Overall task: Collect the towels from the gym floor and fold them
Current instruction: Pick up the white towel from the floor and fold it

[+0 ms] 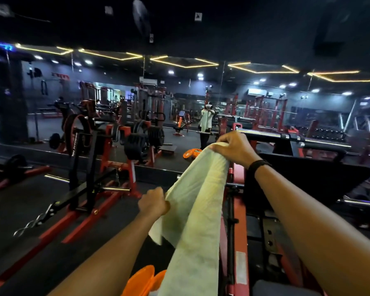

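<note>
A: What's the biggest thing in view?

B: The wall mirror (pixel 201 107) across the far side of the gym. It reflects the person holding up a pale cloth.

A: And in front of the mirror?

B: A red-framed plate-loaded machine (pixel 120 146) stands to its left part, black weight plates hung on its pegs. Nearer than the mirror, on the right, a black padded bench (pixel 308 174) on a red frame, with a chrome barbell (pixel 320 142) lying across above it.

A: Where's the towel?

B: The pale yellow towel (pixel 197 210) hangs in the air on this side of the mirror, draped long from top to bottom of the view.

A: The hands?

B: The right hand (pixel 233 148) has its fingers curled over the towel's top end, holding it high. The left hand (pixel 153 202) pinches the towel's left edge lower down, fingers closed on the cloth.

A: Anything smaller?

B: A black wristband (pixel 257 165) on the right wrist, and orange discs (pixel 141 280) on the floor beneath the towel.
</note>
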`<state>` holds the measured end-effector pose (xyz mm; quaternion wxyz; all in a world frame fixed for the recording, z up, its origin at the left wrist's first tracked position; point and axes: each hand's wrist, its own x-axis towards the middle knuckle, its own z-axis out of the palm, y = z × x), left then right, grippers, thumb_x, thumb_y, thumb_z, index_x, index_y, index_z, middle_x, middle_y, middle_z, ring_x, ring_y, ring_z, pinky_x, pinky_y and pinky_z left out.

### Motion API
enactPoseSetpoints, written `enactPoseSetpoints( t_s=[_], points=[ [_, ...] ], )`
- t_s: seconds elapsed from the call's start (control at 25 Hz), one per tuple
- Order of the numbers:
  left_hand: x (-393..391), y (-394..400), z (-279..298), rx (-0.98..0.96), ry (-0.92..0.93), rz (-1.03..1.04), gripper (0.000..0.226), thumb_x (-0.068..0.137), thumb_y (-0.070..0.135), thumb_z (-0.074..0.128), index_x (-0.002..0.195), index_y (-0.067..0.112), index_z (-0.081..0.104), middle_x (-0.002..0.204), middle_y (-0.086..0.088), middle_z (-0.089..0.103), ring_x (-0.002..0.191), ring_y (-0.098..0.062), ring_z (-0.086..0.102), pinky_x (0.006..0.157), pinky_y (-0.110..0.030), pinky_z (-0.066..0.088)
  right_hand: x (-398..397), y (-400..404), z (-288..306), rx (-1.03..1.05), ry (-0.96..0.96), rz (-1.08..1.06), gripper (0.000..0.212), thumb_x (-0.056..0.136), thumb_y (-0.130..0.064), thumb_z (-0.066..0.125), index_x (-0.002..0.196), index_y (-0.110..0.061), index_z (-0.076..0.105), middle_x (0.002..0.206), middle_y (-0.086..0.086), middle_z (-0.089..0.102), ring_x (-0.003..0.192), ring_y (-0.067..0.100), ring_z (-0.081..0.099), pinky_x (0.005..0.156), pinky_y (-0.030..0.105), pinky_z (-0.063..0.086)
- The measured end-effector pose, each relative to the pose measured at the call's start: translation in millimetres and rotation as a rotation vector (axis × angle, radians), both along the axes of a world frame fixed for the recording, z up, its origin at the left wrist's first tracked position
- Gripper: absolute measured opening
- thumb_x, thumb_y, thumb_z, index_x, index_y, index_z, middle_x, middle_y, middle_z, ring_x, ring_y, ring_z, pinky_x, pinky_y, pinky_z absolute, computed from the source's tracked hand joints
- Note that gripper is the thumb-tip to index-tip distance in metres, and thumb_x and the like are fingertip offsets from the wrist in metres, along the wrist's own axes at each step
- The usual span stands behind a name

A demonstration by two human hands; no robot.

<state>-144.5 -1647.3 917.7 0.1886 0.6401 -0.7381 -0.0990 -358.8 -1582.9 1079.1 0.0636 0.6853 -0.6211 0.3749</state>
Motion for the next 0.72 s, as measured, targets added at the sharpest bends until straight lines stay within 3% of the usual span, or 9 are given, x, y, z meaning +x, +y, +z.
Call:
enactPoseSetpoints(
  t_s=[0.08, 0.2, 0.32, 0.4, 0.48, 0.6, 0.64, 0.72],
  points=[
    [8.5, -32.1, -1.3, 0.111, -0.032, 0.02, 0.032, 0.086, 0.04, 0.059, 0.106, 0.014, 0.057, 0.112, -0.008, 0.062, 0.103, -0.028, 0.061, 0.078, -0.035, 0.05, -24.9, -24.0, -6.8, -0.012, -0.008, -0.076, 0.018, 0.08, -0.023, 0.072, 0.07, -0.008, 0.072, 0.068, 0.004, 0.064, 0.063, 0.011, 0.056, 0.048, 0.011, 0.036],
    [-1.5, -74.3, 13.7, 0.403, 0.46, -0.094, 0.029, 0.091, 0.031, 0.062, 0.1, 0.003, 0.057, 0.083, -0.009, 0.063, 0.064, -0.016, 0.063, 0.049, -0.025, 0.051, -47.0, -72.5, -24.6, 0.034, -0.095, -0.068, 0.008, 0.082, -0.014, 0.068, 0.079, -0.01, 0.062, 0.075, -0.004, 0.058, 0.078, 0.017, 0.056, 0.056, 0.017, 0.035],
    [-34.8, -100.8, 40.7, 0.48, 0.837, -0.031, 0.017, 0.097, 0.007, 0.049, 0.111, -0.002, 0.047, 0.071, -0.01, 0.056, 0.031, -0.004, 0.05, 0.034, -0.016, 0.041, -42.0, -115.3, -39.4, 0.321, -0.151, 0.132, 0.016, 0.088, -0.006, 0.061, 0.077, -0.012, 0.05, 0.074, -0.007, 0.049, 0.079, 0.019, 0.054, 0.045, 0.013, 0.045],
    [-56.9, -113.2, 55.9, 0.527, 1.026, -0.017, 0.012, 0.097, -0.003, 0.037, 0.1, -0.004, 0.049, 0.057, -0.01, 0.058, 0.027, -0.005, 0.048, 0.03, -0.015, 0.039, -33.3, -136.0, -45.3, 0.531, -0.19, 0.312, 0.019, 0.089, -0.004, 0.061, 0.073, -0.013, 0.056, 0.074, 0.002, 0.054, 0.07, 0.024, 0.06, 0.043, 0.025, 0.055],
    [-71.7, -128.8, 65.7, 0.584, 1.166, -0.013, 0.023, 0.097, -0.006, 0.034, 0.084, -0.005, 0.053, 0.044, -0.009, 0.059, 0.028, -0.008, 0.052, 0.03, -0.018, 0.042, -22.4, -152.7, -51.4, 0.609, -0.205, 0.383, 0.016, 0.086, -0.014, 0.068, 0.072, -0.01, 0.063, 0.075, 0.008, 0.061, 0.071, 0.028, 0.066, 0.053, 0.036, 0.06],
    [-82.9, -150.4, 72.5, 0.553, 1.251, -0.008, 0.02, 0.093, -0.009, 0.041, 0.09, -0.004, 0.06, 0.059, -0.014, 0.066, 0.043, -0.016, 0.063, 0.036, -0.022, 0.049, -11.1, -169.0, -55.5, 0.544, -0.112, 0.328, 0.048, 0.073, -0.047, 0.076, 0.08, 0.0, 0.068, 0.076, 0.01, 0.067, 0.068, 0.021, 0.07, 0.055, 0.029, 0.058],
    [-84.0, -160.7, 70.7, 0.549, 1.276, 0.002, 0.02, 0.092, -0.009, 0.041, 0.093, -0.003, 0.061, 0.062, -0.014, 0.067, 0.046, -0.018, 0.065, 0.036, -0.023, 0.049, -11.0, -173.4, -54.4, 0.499, -0.048, 0.311, 0.045, 0.072, -0.045, 0.077, 0.08, -0.001, 0.069, 0.075, 0.008, 0.067, 0.065, 0.018, 0.068, 0.056, 0.028, 0.058],
    [-79.0, -173.8, 68.7, 0.549, 1.229, 0.019, 0.017, 0.093, -0.003, 0.041, 0.093, -0.001, 0.058, 0.056, -0.013, 0.066, 0.04, -0.017, 0.062, 0.035, -0.023, 0.048, -17.6, -180.2, -49.8, 0.451, 0.025, 0.313, 0.019, 0.078, -0.025, 0.078, 0.077, -0.008, 0.069, 0.07, 0.003, 0.065, 0.061, 0.012, 0.063, 0.06, 0.032, 0.058]
  ],
)
